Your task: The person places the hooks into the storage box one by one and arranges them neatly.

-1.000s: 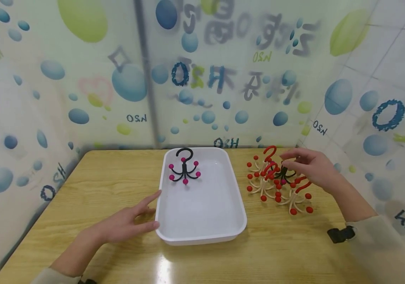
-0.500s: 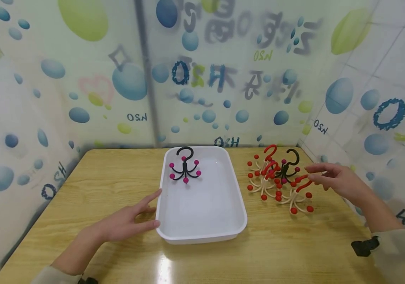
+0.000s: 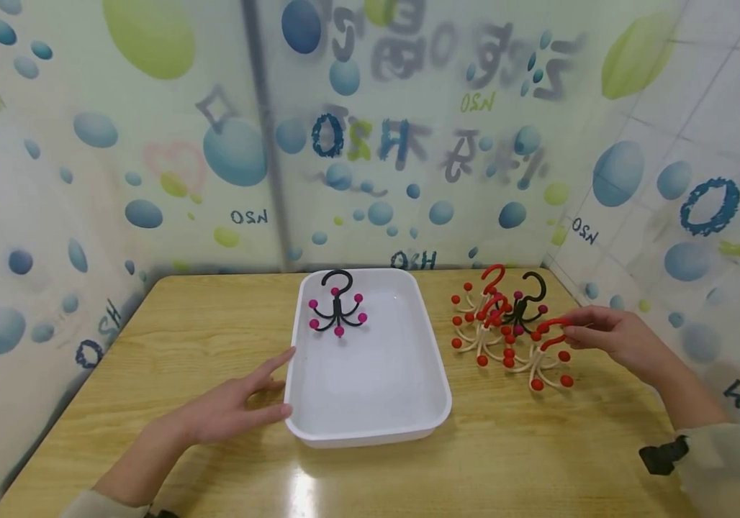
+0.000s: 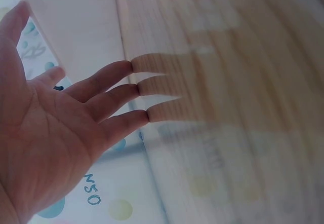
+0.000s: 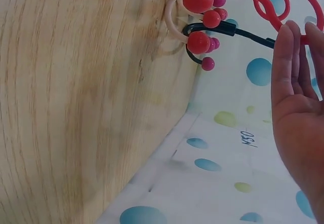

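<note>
A white tray [image 3: 370, 434] stands on the wooden table. My left hand [image 3: 230, 409] rests at its left rim, fingers fairly straight; the left wrist view shows the same palm [image 4: 55, 127] with fingertips down on the table. Inside the tray, at the far left, is a black multi-arm hook hanger [image 3: 337, 308] with pink ball tips. To the right of the tray, my right hand [image 3: 619, 344] pinches the red hook of the front cream hook hanger [image 3: 535, 363], whose arms end in red balls. In the right wrist view the fingers and thumb meet around that red hook [image 5: 271, 13].
Two more cream hook hangers [image 3: 481, 338] with red hooks crowd beside the front one. A second black hook hanger [image 3: 520, 311] with pink tips stands just behind it. A bubble-patterned curtain [image 3: 370, 237] borders the table's back edge and sides.
My right hand has moved from the black hanger at the right, which stays standing, forward and right to the front cream hanger's red hook. The left hand and tray keep their places.
</note>
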{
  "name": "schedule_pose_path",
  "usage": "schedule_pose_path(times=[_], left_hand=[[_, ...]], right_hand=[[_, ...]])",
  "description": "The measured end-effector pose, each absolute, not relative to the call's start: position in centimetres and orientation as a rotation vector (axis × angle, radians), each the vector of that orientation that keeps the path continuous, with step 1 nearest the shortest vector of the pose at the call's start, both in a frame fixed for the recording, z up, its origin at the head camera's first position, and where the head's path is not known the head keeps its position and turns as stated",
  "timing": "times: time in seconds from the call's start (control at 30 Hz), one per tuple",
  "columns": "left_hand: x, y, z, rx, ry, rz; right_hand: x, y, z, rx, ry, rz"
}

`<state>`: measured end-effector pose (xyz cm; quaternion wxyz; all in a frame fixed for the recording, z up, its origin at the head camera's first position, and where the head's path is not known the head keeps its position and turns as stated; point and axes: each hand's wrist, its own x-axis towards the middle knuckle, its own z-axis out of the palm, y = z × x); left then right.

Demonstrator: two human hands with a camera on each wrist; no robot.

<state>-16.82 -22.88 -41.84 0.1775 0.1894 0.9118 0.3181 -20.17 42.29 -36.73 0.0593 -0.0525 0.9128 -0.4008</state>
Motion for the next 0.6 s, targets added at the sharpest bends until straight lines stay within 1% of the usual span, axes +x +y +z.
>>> schedule_pose_path(times=[0.4, 0.6], left_hand=[[-16.97, -22.97, -42.02, 0.545, 2.583, 0.897], [-16.91, -23.00, -42.03, 0.539, 2.586, 0.895]], right_hand=[[-19.80, 42.10, -36.42, -0.095, 2.853, -1.200], [-19.49, 42.05, -35.77, -0.110, 2.887, -1.186]])
